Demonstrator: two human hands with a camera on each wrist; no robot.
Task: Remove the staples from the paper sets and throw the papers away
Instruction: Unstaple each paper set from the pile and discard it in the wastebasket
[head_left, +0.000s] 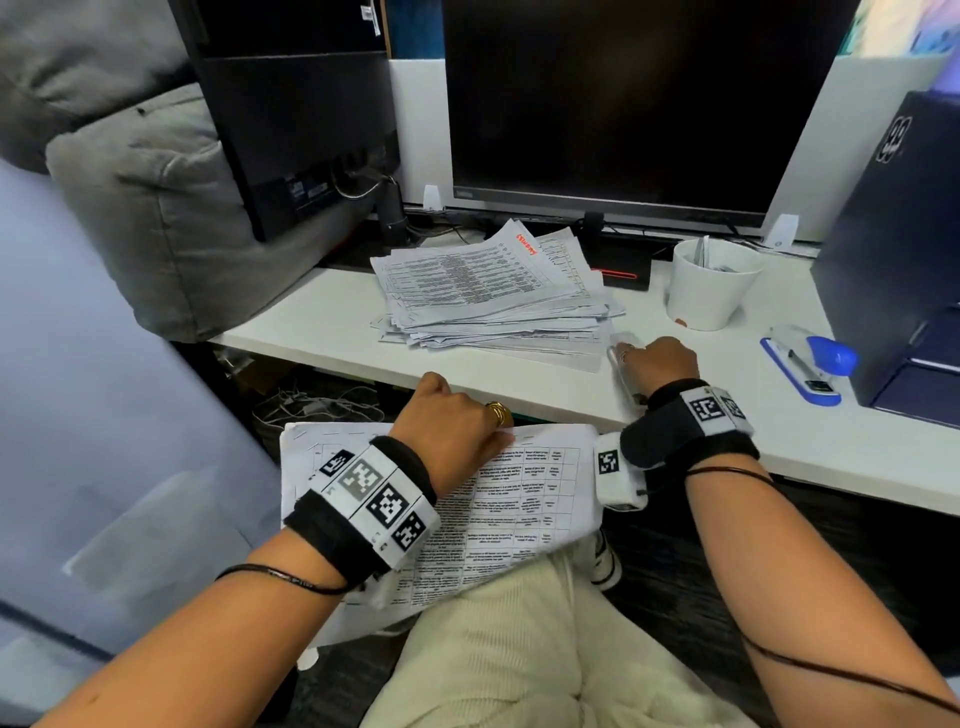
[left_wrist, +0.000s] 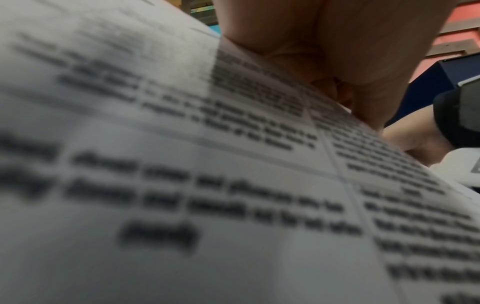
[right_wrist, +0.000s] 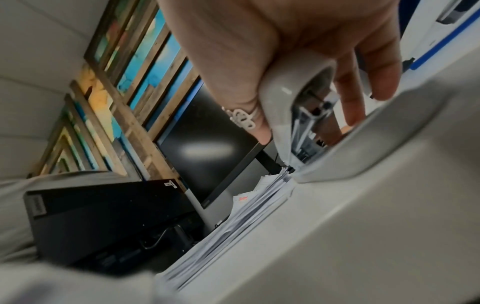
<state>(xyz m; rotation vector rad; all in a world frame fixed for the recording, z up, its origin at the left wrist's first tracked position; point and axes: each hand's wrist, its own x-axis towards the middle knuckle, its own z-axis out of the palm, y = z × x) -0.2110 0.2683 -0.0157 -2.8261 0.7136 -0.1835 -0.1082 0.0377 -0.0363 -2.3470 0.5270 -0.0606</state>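
A stapled paper set (head_left: 524, 499) with printed tables lies on my lap below the desk edge. My left hand (head_left: 457, 421) grips its top edge, fingers curled over it; in the left wrist view the fingers (left_wrist: 337, 51) pinch the blurred sheet (left_wrist: 182, 185). A messy stack of more paper sets (head_left: 493, 291) sits on the white desk (head_left: 311, 317). Just right of the stack, my right hand (head_left: 660, 358) is curled round a grey stapler-like tool (head_left: 623, 379) that rests on the desk. In the right wrist view the tool (right_wrist: 285, 92) gapes, metal parts showing, beside the stack (right_wrist: 246, 216).
A blue-and-white stapler (head_left: 810, 364) lies at the desk's right. A white cup (head_left: 711, 283) stands behind my right hand. A black monitor (head_left: 623, 104) fills the back, a dark box (head_left: 893, 249) the right edge, a grey cushion (head_left: 156, 208) the left. Cables lie under the desk.
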